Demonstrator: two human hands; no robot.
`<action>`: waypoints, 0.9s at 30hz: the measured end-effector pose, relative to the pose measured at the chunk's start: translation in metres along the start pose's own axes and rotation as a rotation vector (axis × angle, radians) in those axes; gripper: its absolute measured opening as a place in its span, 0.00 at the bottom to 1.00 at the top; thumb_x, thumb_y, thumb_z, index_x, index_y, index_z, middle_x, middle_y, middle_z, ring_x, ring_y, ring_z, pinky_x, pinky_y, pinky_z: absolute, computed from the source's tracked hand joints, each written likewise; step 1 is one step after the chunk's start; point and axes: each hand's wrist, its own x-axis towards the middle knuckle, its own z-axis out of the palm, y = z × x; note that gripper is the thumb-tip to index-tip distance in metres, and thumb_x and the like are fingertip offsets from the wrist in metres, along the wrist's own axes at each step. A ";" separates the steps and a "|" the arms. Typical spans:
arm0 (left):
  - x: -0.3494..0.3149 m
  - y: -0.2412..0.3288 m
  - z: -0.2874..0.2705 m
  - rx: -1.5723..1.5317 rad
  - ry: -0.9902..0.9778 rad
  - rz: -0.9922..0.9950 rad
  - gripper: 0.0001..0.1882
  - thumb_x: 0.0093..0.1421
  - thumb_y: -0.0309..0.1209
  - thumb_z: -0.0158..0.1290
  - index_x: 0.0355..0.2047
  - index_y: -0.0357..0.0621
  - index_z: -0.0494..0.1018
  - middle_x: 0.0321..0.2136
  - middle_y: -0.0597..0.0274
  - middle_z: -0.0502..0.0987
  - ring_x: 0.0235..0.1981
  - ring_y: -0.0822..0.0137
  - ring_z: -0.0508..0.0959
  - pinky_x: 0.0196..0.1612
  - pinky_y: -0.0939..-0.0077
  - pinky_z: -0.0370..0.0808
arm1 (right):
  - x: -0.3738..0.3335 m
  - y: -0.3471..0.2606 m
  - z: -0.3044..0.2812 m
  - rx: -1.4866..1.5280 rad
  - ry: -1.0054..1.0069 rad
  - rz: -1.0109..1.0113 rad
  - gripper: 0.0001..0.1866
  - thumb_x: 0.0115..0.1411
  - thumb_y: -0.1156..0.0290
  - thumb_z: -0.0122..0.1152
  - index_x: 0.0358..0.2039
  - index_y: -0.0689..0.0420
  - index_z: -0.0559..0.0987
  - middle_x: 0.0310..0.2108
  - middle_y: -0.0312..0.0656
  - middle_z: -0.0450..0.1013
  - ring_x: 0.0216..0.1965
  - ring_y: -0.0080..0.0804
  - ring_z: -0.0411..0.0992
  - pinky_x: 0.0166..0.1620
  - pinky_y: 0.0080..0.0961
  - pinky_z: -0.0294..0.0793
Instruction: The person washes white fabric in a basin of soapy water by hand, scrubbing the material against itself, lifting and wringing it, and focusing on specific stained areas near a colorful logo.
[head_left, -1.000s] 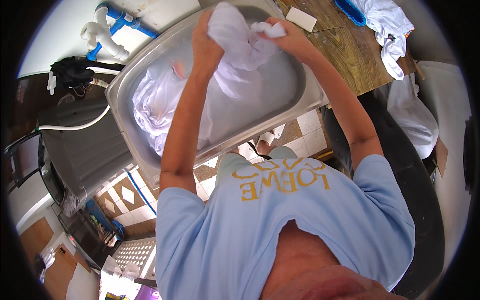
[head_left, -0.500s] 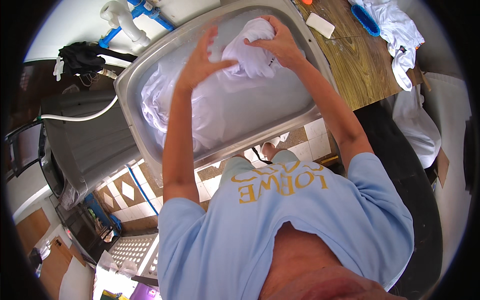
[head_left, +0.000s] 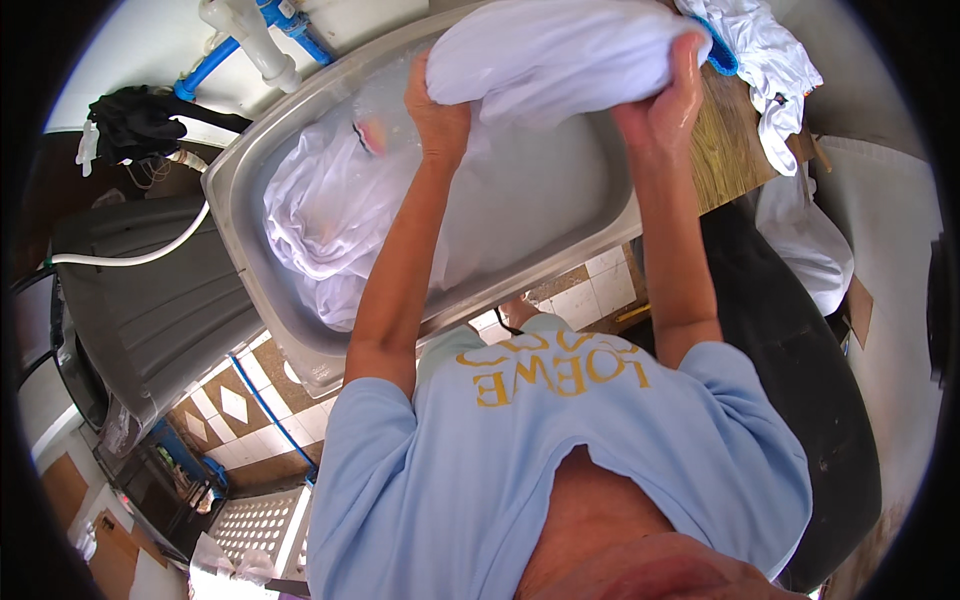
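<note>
White cloth, top centre of frame over the basin, bunched; long axis runs left to right. Left hand: fingers grip left end. Right hand: fingers clasp right end.

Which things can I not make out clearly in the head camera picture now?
All in the head view:
Left hand: fingertips hidden by the lifted white cloth.
Right hand: most fingers hidden by that cloth.
Lifted white cloth: top cut off by the upper edge.
Sink: bottom hidden by cloudy water.
Pink patch: too blurred to tell its design.
</note>
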 end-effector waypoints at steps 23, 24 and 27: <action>-0.020 0.052 -0.063 -0.705 -0.241 -1.055 0.30 0.58 0.47 0.53 0.56 0.47 0.61 0.52 0.62 0.67 0.52 0.60 0.69 0.54 0.60 0.67 | -0.026 0.127 -0.032 0.590 -0.371 0.332 0.35 0.55 0.32 0.44 0.47 0.50 0.71 0.47 0.47 0.70 0.50 0.45 0.68 0.53 0.44 0.68; -0.019 0.047 -0.062 -0.689 -0.242 -1.065 0.28 0.58 0.46 0.54 0.54 0.47 0.63 0.50 0.62 0.69 0.51 0.60 0.70 0.53 0.61 0.69 | -0.028 0.132 -0.028 0.660 -0.502 0.325 0.33 0.55 0.33 0.45 0.46 0.49 0.71 0.45 0.47 0.70 0.50 0.45 0.68 0.52 0.44 0.69; -0.015 0.032 -0.061 -0.647 -0.199 -1.035 0.21 0.54 0.39 0.57 0.46 0.44 0.69 0.43 0.61 0.73 0.44 0.63 0.74 0.46 0.64 0.73 | -0.033 0.134 -0.022 0.609 -0.399 0.351 0.32 0.56 0.36 0.48 0.46 0.52 0.71 0.43 0.46 0.70 0.48 0.45 0.69 0.51 0.45 0.70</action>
